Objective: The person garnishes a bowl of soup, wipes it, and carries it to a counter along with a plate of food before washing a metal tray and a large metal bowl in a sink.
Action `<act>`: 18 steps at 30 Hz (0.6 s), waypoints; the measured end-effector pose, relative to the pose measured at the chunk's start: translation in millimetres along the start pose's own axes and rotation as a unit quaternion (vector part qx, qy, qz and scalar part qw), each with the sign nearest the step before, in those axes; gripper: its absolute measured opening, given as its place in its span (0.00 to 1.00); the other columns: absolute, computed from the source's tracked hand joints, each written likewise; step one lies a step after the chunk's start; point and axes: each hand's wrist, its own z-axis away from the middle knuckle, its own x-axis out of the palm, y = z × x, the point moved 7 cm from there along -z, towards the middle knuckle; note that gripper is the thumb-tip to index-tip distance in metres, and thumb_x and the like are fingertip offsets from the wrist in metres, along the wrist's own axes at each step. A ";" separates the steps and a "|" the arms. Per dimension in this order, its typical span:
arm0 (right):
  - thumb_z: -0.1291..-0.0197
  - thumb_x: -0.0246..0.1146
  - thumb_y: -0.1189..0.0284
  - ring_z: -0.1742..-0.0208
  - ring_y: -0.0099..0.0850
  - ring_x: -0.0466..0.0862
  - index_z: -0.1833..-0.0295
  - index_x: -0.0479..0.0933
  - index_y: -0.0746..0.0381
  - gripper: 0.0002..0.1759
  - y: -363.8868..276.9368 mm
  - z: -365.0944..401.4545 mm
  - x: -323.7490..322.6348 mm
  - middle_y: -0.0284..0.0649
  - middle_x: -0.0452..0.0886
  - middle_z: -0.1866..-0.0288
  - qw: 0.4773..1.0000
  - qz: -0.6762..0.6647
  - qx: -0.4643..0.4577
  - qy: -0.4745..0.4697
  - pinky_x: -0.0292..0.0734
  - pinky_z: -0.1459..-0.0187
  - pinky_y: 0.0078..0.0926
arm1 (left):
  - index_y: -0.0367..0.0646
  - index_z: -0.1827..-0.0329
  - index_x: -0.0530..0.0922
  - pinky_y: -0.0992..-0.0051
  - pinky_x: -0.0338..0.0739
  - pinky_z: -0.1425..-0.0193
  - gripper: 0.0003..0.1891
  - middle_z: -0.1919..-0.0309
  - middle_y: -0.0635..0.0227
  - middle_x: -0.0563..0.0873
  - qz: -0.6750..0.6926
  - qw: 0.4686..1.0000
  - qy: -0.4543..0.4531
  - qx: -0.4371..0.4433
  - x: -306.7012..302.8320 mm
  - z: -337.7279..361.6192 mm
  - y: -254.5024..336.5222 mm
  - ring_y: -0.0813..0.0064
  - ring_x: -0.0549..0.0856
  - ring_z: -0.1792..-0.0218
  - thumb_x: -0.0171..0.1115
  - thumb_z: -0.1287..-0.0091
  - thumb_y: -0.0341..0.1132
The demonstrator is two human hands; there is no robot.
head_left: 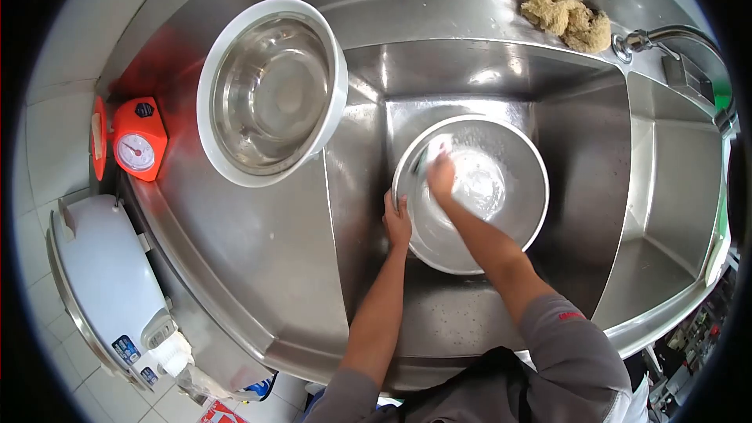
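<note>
A large round metal bowl (513, 211) with a pale rim rests in the middle basin of the steel sink (576, 164). My left hand (397, 223) grips its left rim, thumb over the edge. Inside the bowl, my right hand (441, 175) presses a white cloth-like pad (439, 145) against the upper-left inner wall; fingers are slightly blurred. Wet, soapy-looking streaks shine on the bowl's bottom.
A white bowl (338, 102) with a steel bowl (282, 86) nested inside stands on the left drainboard (266, 266). Farther left is an orange scale (141, 129). A tan scrubber (564, 16) lies on the back ledge near the faucet (638, 41). Another basin (666, 188) lies right.
</note>
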 end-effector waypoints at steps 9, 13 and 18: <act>0.43 0.51 0.74 0.61 0.49 0.72 0.67 0.68 0.64 0.04 -67.2 -11.9 -25.1 0.50 0.71 0.67 0.925 0.077 -0.369 0.036 0.66 0.60 0.40 | 0.45 0.39 0.57 0.62 0.70 0.52 0.25 0.55 0.44 0.77 -0.052 0.998 -0.008 -0.034 8.5 0.0 10.5 0.50 0.76 0.51 0.50 0.40 0.24; 0.37 0.47 0.69 0.54 0.47 0.72 0.52 0.69 0.66 0.14 -43.8 -49.5 -56.8 0.55 0.72 0.56 0.966 0.056 -0.215 0.130 0.67 0.49 0.39 | 0.45 0.39 0.57 0.62 0.71 0.51 0.25 0.53 0.45 0.77 -0.040 0.999 -0.012 -0.002 17.6 -8.0 14.9 0.50 0.77 0.51 0.50 0.41 0.24; 0.44 0.49 0.67 0.50 0.38 0.74 0.56 0.74 0.52 0.12 -59.9 -15.8 -23.9 0.42 0.73 0.53 0.776 0.296 -0.519 -0.202 0.65 0.46 0.36 | 0.45 0.39 0.57 0.64 0.71 0.51 0.25 0.53 0.46 0.77 -0.045 0.999 -0.008 0.014 11.8 -3.6 6.5 0.50 0.77 0.51 0.50 0.40 0.25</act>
